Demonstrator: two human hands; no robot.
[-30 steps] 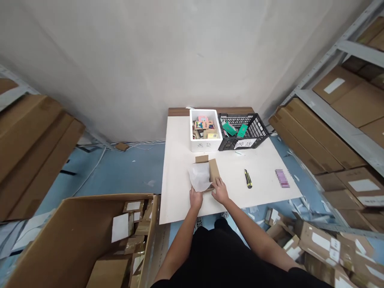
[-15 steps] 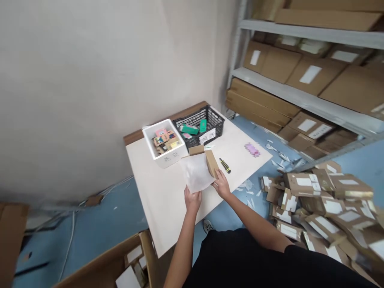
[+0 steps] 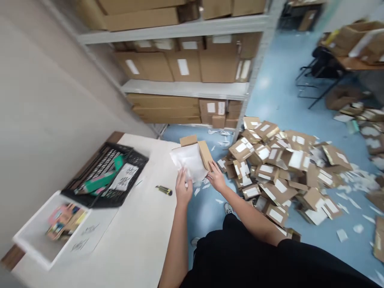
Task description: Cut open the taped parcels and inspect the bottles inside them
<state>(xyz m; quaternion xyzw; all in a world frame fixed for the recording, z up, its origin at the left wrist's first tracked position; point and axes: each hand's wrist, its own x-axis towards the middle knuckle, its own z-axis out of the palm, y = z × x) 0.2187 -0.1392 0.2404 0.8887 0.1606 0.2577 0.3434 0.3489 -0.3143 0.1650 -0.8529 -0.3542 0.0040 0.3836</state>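
An open cardboard box (image 3: 205,154) with raised flaps is held out past the table's right end. A white, slightly translucent sheet or bag (image 3: 189,159) covers its near side; its exact kind I cannot make out. My right hand (image 3: 217,178) grips the box's right flap, thumb below and fingers on top. Against the lower left of the white sheet lies my left hand (image 3: 183,189), fingers stretched and thumb apart. On the table left of my hands is a black and yellow utility knife (image 3: 164,190).
The white table (image 3: 144,236) carries a black crate (image 3: 103,194) with green packs and a white foam box (image 3: 33,244) of small colourful boxes. Discarded cartons (image 3: 279,180) heap on the floor at right. A metal shelf (image 3: 186,91) of cardboard boxes stands ahead.
My view has swung right, and both hands have carried the box and white sheet off the table toward the carton heap. My left hand's fingers have loosened from the sheet's edge.
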